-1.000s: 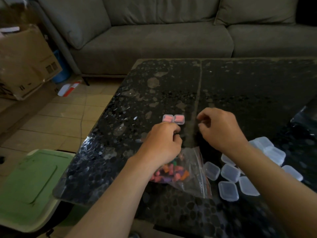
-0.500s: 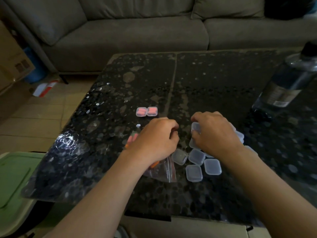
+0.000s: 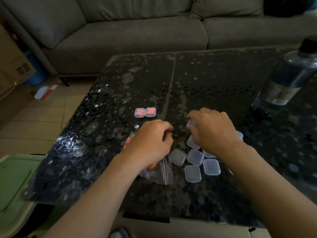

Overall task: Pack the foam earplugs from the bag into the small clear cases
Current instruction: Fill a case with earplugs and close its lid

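The right hand [image 3: 213,133] was down over the cluster of empty clear cases [image 3: 194,157], and its fingers [image 3: 193,115] were pinched around one small clear case [image 3: 190,124], held just above the others at the far edge of the pile. Five or so empty cases lay loose on the dark pebbled table [image 3: 214,79] just in front of that wrist, close together, some touching; more peeked out on the far side of the hand, partly hidden.

The left hand [image 3: 151,141] sat curled over the plastic bag [image 3: 159,174], fingers [image 3: 164,127] folded in toward the palm. Whether they held an earplug, I couldn't tell; the knuckles hid it. The bag lay flat on the table under that hand and wrist, its clear corner poking out toward the empty cases, almost touching the nearest one. A few orange and pink foam earplugs [image 3: 153,166] showed through the plastic by the wrist, and a little more colour peeked out on the hand's left side.

Further out, two filled cases [image 3: 145,112] sat side by side, touching, lids closed, pink earplugs inside. They were just beyond the left hand, well clear of the empty pile.

Off to the far right stood a dark bottle [image 3: 288,79] with a label, apart from everything. A grey sofa [image 3: 137,31] ran behind the table, and a green lid [image 3: 15,182] lay low at the left.
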A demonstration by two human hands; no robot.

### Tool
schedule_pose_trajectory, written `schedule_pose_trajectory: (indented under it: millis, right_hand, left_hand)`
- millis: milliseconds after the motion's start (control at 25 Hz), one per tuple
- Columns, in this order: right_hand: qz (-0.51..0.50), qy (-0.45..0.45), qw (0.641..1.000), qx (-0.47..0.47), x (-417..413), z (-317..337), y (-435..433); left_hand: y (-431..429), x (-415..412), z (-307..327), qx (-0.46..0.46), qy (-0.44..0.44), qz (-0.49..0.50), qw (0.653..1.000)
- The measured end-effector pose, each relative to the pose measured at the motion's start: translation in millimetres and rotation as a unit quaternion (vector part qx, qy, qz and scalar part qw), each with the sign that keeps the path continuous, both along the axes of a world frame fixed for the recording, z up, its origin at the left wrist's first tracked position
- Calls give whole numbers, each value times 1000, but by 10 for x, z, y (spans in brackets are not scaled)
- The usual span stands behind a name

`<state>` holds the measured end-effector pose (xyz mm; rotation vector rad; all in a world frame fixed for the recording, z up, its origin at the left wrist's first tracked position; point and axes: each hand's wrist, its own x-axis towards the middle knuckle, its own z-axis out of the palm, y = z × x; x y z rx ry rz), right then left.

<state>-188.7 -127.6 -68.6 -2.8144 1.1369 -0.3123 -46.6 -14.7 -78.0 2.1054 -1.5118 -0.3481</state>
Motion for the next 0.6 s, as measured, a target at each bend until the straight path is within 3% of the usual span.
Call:
schedule_pose_trajectory:
  millis: [160,280,440,600]
  right_hand:
    - [61,-199,972,108,-70,140,123]
    - [107,-253,949,152,-105,183,282]
    - [112,-314,927,173,-79,143,390]
    - [50,-367,837,401,-31,183,422]
  left_hand:
    - [61,4,75,-101,119,62,986]
    - [129,-5,192,-134,239,59,960]
    - [233,-27,283,-158,288,20,944]
    - [295,41,256,-188,280,1,942]
